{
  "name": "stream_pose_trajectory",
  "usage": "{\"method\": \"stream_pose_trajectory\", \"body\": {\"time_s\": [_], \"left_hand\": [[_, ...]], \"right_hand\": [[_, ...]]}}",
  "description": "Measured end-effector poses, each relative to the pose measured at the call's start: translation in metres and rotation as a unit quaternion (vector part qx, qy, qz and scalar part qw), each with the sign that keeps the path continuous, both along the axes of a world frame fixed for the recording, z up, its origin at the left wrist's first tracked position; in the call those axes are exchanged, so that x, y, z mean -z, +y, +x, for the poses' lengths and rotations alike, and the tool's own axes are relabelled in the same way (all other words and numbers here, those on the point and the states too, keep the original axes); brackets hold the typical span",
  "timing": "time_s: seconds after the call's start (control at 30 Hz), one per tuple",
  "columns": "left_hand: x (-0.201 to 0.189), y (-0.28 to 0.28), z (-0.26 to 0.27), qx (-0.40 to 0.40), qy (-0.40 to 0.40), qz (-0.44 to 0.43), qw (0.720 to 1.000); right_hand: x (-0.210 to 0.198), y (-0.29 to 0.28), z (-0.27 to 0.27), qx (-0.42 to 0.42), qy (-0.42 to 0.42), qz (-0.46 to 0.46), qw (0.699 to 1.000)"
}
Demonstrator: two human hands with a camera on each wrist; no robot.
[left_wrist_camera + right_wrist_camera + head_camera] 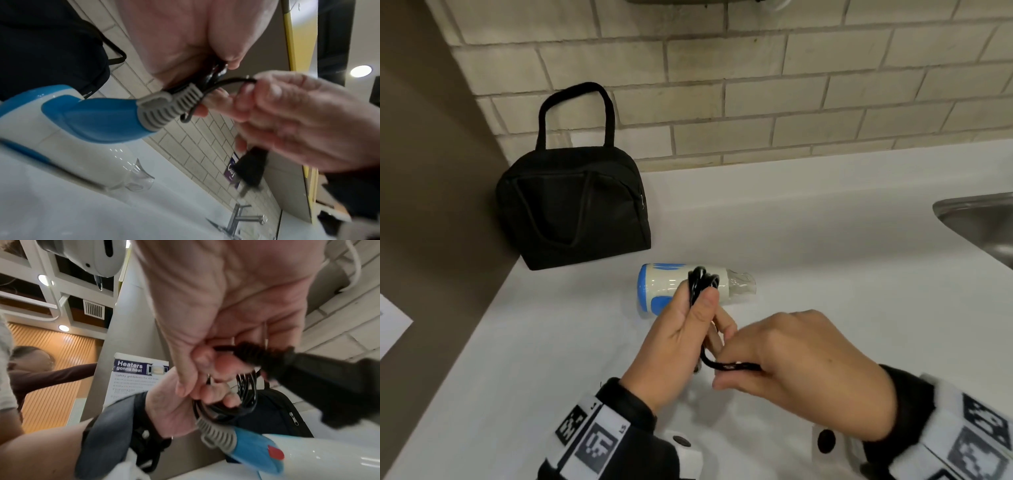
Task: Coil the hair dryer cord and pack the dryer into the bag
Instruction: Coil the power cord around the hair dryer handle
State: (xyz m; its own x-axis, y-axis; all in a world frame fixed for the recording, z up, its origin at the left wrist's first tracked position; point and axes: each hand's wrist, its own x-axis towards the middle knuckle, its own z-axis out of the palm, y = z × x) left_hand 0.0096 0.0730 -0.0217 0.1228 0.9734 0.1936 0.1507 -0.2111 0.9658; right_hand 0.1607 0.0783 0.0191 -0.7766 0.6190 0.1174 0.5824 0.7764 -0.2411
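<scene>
The dryer was white with blue trim, a clear nozzle at its right end and a ribbed grey strain relief where the black cord left the blue handle; a red button showed in the right wrist view. It lay on its side on the white counter, just in front and to the right of the black bag, which stood zipped against the tiled wall. The cord was gathered into several loops. The left hand gripped this bundle above the dryer, its fingers curled tight round the loops, thumb pressed against them. The right hand was closed on the free end of the cord, pinching it close to the left hand, and the black plug hung below its fingers. A steel sink sat at the counter's far right.
</scene>
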Motion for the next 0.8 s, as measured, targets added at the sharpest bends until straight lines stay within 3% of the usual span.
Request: {"method": "stream_pose_trajectory", "body": {"time_s": [0.13,0.3,0.47,0.67,0.73,0.8], "left_hand": [[0.000,-0.004,0.004,0.006,0.012,-0.030,0.999],[0.000,-0.003,0.001,0.099,-0.046,-0.113,0.988],[0.003,-0.005,-0.008,0.187,-0.103,-0.148,0.966],[0.003,-0.006,-0.013,0.235,-0.087,-0.150,0.956],[0.002,-0.005,-0.015,0.237,-0.090,-0.151,0.956],[0.002,-0.005,-0.017,0.241,-0.101,-0.152,0.953]], "right_hand": [[-0.016,0.008,0.005,-0.037,0.060,-0.050,0.996],[-0.024,0.021,0.011,-0.080,0.070,-0.050,0.993],[-0.031,0.036,0.011,-0.096,0.114,0.002,0.989],[-0.021,0.052,-0.004,-0.111,0.110,0.190,0.969],[-0.011,0.058,-0.011,-0.097,0.147,0.188,0.966],[0.004,0.061,-0.016,-0.087,0.195,0.123,0.969]]}}
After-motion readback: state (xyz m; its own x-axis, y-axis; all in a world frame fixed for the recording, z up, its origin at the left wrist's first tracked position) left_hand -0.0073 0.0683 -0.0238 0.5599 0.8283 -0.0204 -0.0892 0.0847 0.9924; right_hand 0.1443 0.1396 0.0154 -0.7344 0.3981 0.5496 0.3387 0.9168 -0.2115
